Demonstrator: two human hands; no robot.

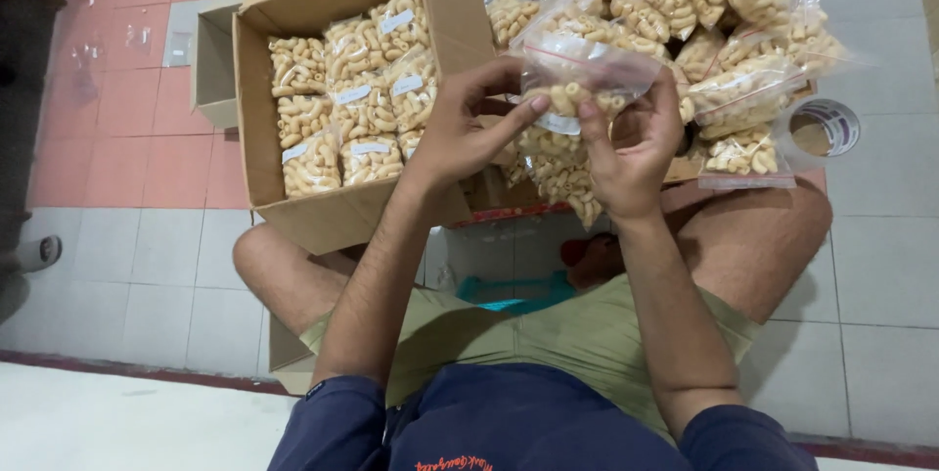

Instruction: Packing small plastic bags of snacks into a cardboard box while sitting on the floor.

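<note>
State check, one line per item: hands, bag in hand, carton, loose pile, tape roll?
left hand: pinching the held bag's edge
right hand: gripping the same bag
held bag: clear, filled with snacks, lifted
carton: open, tilted, bags packed in rows
bag pile: loose heap
tape roll: lying flat on the floor

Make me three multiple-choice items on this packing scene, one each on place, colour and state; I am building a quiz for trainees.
1. Where is the carton of packed bags?
A. the person's left
B. the person's right
C. behind the person

2. What colour is the tape roll?
A. red
B. black
C. white

3. How is the bag held?
A. left hand alone
B. both hands
C. lying on the floor

Key: 1 A, it sits beside the left hand. 2 C, white ring. 3 B, the right hand grips too.
</note>
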